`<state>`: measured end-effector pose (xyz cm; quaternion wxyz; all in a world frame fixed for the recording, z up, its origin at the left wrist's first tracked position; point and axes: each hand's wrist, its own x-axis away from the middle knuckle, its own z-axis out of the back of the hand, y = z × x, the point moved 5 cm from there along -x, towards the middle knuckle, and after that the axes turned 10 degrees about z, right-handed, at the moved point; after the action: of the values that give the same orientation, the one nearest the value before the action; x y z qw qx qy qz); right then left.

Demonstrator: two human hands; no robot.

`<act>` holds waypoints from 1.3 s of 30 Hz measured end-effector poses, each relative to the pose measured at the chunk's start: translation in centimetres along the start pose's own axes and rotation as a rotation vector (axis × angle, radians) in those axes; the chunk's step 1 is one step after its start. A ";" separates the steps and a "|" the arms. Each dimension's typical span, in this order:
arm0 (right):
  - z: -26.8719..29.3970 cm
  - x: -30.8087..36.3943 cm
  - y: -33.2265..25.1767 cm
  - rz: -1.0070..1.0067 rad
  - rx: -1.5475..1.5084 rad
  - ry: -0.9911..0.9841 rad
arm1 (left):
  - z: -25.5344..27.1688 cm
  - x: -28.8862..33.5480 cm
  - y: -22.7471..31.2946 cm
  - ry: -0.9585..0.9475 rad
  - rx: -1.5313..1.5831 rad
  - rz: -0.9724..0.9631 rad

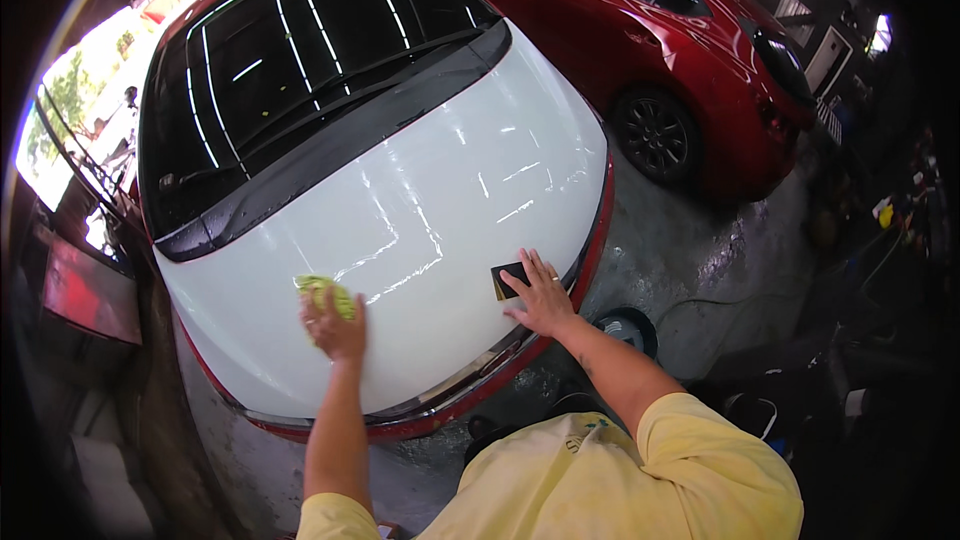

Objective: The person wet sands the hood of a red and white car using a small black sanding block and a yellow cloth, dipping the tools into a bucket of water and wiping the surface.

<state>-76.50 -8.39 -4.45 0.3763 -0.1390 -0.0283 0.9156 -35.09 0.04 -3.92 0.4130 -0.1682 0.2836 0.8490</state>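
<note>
Spread before me is the white hood (440, 180) of a car with red edges, its gloss mirroring ceiling lights. My left hand (336, 328), slightly blurred, is closed on a bunched yellow-green cloth (330, 290) against the hood's near left part. Towards the near right edge, my right hand (540, 295) holds a flat black rectangular pad (508, 282) to the surface, index finger across it and thumb by its lower edge. A gold-brown strip shows along the pad's side. The remaining fingers are stretched out, with a ring on one.
The dark windshield (290, 50) and wipers lie beyond the hood. A red car (660, 50) stands close on the right. A dark bucket (628, 330) sits on the wet grey floor (715, 240), where a thin hose runs. At left stands a reddish panel (90, 290).
</note>
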 end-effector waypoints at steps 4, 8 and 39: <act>-1.5 0.8 3.2 -0.012 -0.134 0.064 | -0.3 5.8 9.2 -0.195 0.069 -0.248; -2.3 1.8 5.6 -0.393 -0.435 0.179 | -1.4 6.8 15.7 -0.307 0.054 -0.300; -6.1 56.2 29.2 -1.377 -0.560 -0.071 | -5.6 6.6 24.8 -0.286 -0.079 -0.364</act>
<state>-132.79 9.54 -27.95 0.8142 -0.1510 -0.3535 0.4351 -58.48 -11.77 -3.20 0.5883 -0.1106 0.1535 0.7862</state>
